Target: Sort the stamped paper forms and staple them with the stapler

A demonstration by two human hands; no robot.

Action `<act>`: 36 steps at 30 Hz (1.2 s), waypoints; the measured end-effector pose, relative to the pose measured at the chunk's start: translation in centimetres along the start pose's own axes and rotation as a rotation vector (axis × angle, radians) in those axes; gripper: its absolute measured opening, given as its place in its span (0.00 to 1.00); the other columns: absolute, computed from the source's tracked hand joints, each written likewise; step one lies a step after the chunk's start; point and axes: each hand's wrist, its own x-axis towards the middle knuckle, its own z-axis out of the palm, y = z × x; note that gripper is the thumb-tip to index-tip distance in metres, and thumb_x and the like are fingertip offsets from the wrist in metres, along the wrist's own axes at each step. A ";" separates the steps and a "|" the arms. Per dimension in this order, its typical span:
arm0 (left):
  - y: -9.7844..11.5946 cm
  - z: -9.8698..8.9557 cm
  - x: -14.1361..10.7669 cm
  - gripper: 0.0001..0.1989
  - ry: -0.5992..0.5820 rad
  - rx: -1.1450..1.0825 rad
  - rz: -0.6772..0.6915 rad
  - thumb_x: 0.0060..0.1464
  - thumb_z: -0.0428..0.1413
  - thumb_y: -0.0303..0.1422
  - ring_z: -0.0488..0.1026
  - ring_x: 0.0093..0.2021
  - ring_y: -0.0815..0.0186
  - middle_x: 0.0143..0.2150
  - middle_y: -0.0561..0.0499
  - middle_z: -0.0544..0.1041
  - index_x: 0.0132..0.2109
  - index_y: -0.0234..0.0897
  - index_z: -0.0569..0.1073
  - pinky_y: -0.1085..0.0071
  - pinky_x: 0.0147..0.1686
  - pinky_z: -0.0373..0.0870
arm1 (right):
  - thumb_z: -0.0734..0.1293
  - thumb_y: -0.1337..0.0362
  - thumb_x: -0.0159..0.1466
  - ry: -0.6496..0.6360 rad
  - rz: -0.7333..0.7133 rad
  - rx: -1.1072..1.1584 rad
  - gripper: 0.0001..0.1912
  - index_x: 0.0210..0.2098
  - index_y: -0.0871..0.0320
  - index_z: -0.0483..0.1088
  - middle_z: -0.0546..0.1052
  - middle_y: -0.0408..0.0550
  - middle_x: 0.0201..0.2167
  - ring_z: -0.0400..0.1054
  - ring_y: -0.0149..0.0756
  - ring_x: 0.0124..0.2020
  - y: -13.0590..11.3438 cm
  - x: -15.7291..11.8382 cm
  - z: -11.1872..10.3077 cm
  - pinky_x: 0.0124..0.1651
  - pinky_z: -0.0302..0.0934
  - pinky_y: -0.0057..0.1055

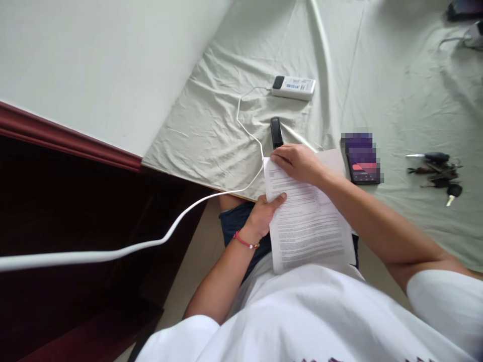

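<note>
Printed paper sheets [302, 221] hang over the near edge of the cloth-covered table and reach down to my lap. My left hand [266, 212] grips their left edge, thumb on the printed face and the other fingers behind. At the top left corner of the paper, my right hand [296, 160] rests with its fingers bent together on the corner; the paper is between or under them. Just beyond those fingertips lies a black stapler-like object [276, 131], its near end partly hidden by the hand.
A white power bank [293, 88] with a white cable [241, 120] lies farther back. Right of the paper are a phone [362, 160] and a bunch of keys [437, 171]. The cable crosses left past the table edge. A white panel [94, 65] stands at left.
</note>
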 end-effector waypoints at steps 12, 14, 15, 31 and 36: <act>-0.4 -0.1 -0.1 0.21 0.107 -0.128 -0.022 0.49 0.71 0.47 0.80 0.56 0.46 0.42 0.41 0.86 0.38 0.33 0.81 0.50 0.61 0.73 | 0.63 0.59 0.70 -0.087 0.314 0.051 0.14 0.28 0.55 0.70 0.76 0.47 0.29 0.66 0.36 0.31 3.0 -0.1 0.9 0.37 0.57 0.35; -0.8 -0.5 -0.4 0.22 0.153 -0.101 -0.015 0.44 0.73 0.48 0.81 0.54 0.46 0.40 0.41 0.86 0.36 0.33 0.81 0.51 0.60 0.74 | 0.63 0.60 0.70 -0.099 0.322 -0.001 0.14 0.28 0.55 0.70 0.76 0.48 0.30 0.66 0.38 0.32 3.2 0.3 1.0 0.37 0.56 0.36; -1.0 -0.6 -0.6 0.23 0.171 -0.079 -0.015 0.42 0.74 0.48 0.82 0.52 0.46 0.38 0.42 0.86 0.35 0.33 0.81 0.51 0.58 0.75 | 0.63 0.61 0.70 -0.106 0.326 -0.020 0.14 0.28 0.55 0.70 0.77 0.50 0.31 0.67 0.38 0.32 3.3 0.6 1.0 0.38 0.57 0.36; -1.1 -0.3 0.9 0.24 0.128 0.090 0.116 0.49 0.68 0.54 0.79 0.36 0.59 0.31 0.50 0.81 0.33 0.36 0.76 0.66 0.38 0.72 | 0.62 0.61 0.71 -0.077 0.380 -0.078 0.14 0.32 0.57 0.76 0.76 0.50 0.31 0.64 0.37 0.31 4.6 2.2 -0.2 0.37 0.56 0.35; -1.1 -0.4 1.1 0.20 0.162 0.122 0.127 0.52 0.67 0.50 0.75 0.34 0.63 0.30 0.51 0.79 0.33 0.36 0.76 0.68 0.37 0.69 | 0.62 0.61 0.70 -0.039 0.363 -0.050 0.14 0.31 0.58 0.75 0.75 0.49 0.28 0.64 0.36 0.30 5.4 2.6 -0.6 0.36 0.56 0.35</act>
